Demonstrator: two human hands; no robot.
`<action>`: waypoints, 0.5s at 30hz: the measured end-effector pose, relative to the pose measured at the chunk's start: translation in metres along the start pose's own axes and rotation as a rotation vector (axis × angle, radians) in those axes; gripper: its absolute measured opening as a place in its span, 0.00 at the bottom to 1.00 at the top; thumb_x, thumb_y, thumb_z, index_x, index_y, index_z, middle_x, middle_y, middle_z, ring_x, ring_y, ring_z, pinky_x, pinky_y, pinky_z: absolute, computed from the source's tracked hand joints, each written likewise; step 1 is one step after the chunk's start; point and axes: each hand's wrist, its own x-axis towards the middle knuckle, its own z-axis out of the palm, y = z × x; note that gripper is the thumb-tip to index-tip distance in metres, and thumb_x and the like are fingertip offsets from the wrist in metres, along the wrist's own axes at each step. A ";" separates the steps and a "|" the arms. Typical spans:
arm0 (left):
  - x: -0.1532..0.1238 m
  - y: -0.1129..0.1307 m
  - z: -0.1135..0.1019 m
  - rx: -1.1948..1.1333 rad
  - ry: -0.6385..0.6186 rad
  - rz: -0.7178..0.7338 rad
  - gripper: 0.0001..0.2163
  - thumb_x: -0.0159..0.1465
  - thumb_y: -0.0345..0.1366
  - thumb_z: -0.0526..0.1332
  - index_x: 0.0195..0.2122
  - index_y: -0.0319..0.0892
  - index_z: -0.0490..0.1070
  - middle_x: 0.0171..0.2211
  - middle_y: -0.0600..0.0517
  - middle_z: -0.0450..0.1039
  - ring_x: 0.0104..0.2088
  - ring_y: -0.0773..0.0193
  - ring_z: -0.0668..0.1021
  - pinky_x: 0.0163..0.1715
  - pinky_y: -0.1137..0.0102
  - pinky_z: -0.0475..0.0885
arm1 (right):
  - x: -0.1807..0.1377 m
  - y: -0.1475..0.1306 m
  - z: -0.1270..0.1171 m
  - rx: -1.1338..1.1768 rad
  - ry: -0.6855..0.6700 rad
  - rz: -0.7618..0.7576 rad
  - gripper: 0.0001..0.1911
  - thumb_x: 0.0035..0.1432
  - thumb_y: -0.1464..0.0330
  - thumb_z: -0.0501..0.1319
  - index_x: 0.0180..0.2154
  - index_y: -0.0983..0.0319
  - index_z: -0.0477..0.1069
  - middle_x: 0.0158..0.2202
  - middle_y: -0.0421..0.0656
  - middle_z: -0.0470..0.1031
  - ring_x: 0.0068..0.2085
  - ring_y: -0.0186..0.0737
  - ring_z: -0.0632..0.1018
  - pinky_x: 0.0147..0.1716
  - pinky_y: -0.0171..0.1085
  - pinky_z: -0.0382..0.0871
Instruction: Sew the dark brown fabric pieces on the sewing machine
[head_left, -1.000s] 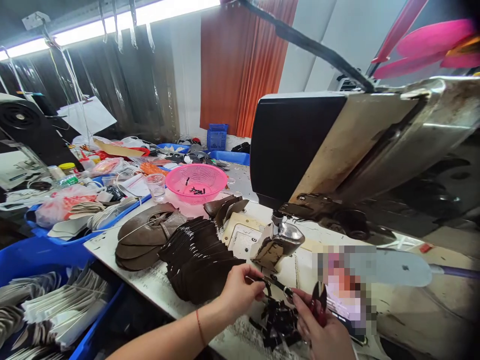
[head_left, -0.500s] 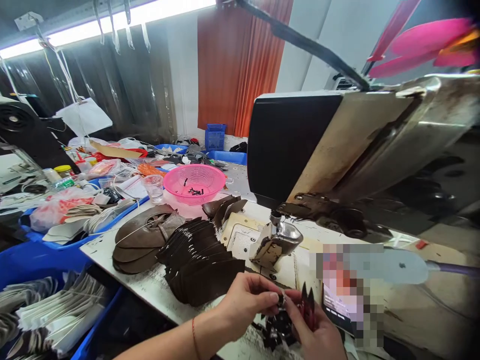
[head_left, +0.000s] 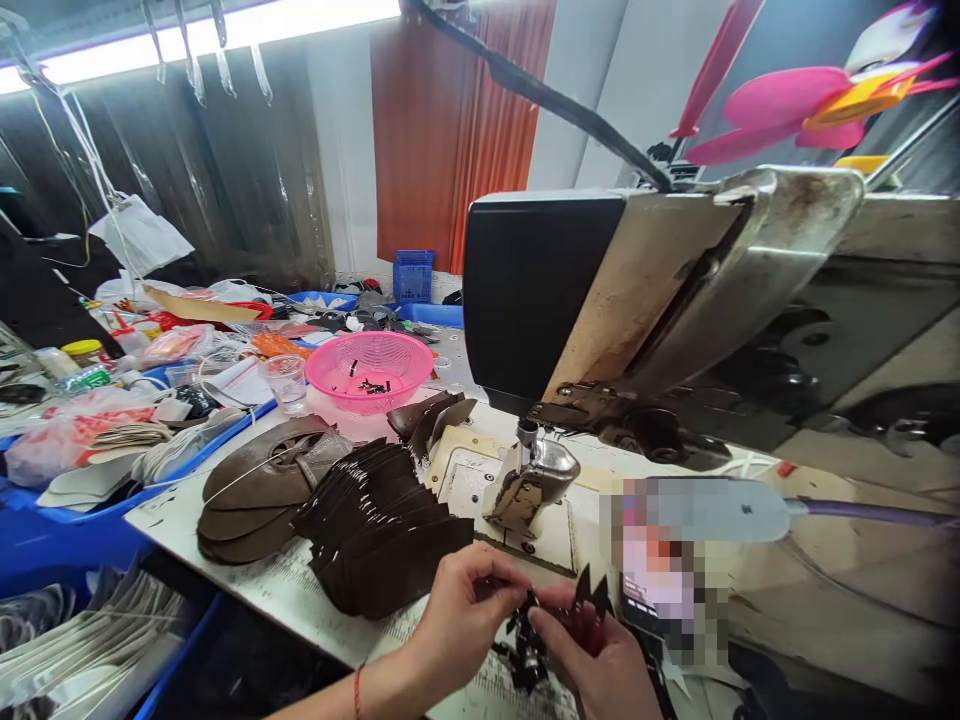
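1. A small black strip (head_left: 531, 602) sits between the fingertips of the two hands, above a tangled heap of black pieces (head_left: 525, 660) close to the near edge of the worktop (head_left: 289, 577).
2. The strip could slip and be lost among the heap, since it is tiny, much the same colour, and pinched only by its end.
3. The red-handled snips (head_left: 590, 603) stand with both points upward and parted, just beside the working fingers; a careless turn of the right wrist could nick a finger or the strip.
4. A sweep of the left forearm might push the fanned stack of brown pieces (head_left: 382, 545) toward the worktop's near edge, as it lies just beside that hand.
5. The left hand (head_left: 466, 612) comes in from the near edge, palm turned inward, thumb and forefinger closed on the strip, the other fingers curled.
6. The right hand (head_left: 600, 655) is clenched around the snips, its thumb reaching left to the strip; how firmly it grips there cannot be told.
7. Both hands work in front of the sewing machine (head_left: 544, 300), left of the phone (head_left: 651, 595).
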 end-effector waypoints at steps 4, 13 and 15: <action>0.003 0.007 -0.002 -0.218 -0.063 -0.120 0.10 0.47 0.33 0.70 0.31 0.37 0.78 0.25 0.50 0.75 0.25 0.68 0.72 0.27 0.73 0.66 | -0.001 0.004 0.001 -0.065 0.009 -0.018 0.19 0.41 0.54 0.71 0.32 0.62 0.79 0.26 0.44 0.77 0.30 0.43 0.76 0.32 0.38 0.71; 0.000 0.013 -0.005 -0.160 -0.078 -0.124 0.04 0.44 0.28 0.69 0.21 0.36 0.76 0.24 0.51 0.73 0.26 0.65 0.75 0.26 0.73 0.67 | -0.006 0.001 0.016 0.061 -0.061 0.014 0.21 0.35 0.57 0.74 0.31 0.62 0.77 0.26 0.43 0.78 0.29 0.43 0.76 0.32 0.39 0.69; -0.002 0.017 -0.010 -0.106 -0.132 -0.155 0.03 0.44 0.27 0.68 0.23 0.36 0.78 0.24 0.51 0.72 0.25 0.68 0.73 0.26 0.74 0.66 | -0.008 -0.001 0.016 0.136 -0.058 0.036 0.20 0.32 0.59 0.75 0.28 0.61 0.74 0.23 0.40 0.75 0.27 0.39 0.74 0.28 0.35 0.67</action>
